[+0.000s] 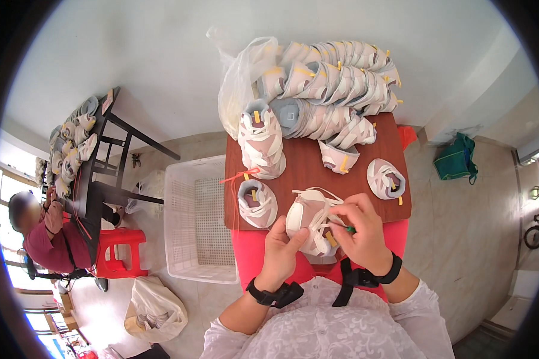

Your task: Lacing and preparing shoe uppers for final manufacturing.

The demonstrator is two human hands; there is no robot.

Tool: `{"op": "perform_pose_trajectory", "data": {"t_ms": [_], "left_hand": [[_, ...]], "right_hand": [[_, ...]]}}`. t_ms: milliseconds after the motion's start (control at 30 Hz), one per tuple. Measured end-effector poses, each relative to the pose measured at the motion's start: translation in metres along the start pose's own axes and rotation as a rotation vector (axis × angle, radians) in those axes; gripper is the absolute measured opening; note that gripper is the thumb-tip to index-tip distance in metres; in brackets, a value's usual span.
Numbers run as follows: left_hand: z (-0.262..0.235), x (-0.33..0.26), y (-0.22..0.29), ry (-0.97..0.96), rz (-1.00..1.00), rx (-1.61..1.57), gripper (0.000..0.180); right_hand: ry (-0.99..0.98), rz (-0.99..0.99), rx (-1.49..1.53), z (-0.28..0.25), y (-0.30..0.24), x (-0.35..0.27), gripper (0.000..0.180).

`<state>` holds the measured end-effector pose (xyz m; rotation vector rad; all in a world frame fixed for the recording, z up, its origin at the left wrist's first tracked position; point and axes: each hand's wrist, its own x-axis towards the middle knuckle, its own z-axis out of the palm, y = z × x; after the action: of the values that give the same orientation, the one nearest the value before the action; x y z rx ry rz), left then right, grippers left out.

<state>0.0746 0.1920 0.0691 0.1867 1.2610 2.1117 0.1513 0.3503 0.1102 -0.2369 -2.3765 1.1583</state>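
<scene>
Two hands work on one shoe top near me, over my lap. My left hand wraps around it to keep it steady; my right hand pinches a small green tool against it. More shoe tops are piled far across the table.
</scene>
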Motion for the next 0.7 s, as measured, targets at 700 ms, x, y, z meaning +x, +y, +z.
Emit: {"op": "perform_pose_trajectory", "data": {"t_ms": [700], "left_hand": [[0.016, -0.003, -0.019, 0.05, 0.125, 0.224, 0.046]], "right_hand": [[-0.003, 0.428, 0.337, 0.017, 0.003, -0.015, 0.012]]}}
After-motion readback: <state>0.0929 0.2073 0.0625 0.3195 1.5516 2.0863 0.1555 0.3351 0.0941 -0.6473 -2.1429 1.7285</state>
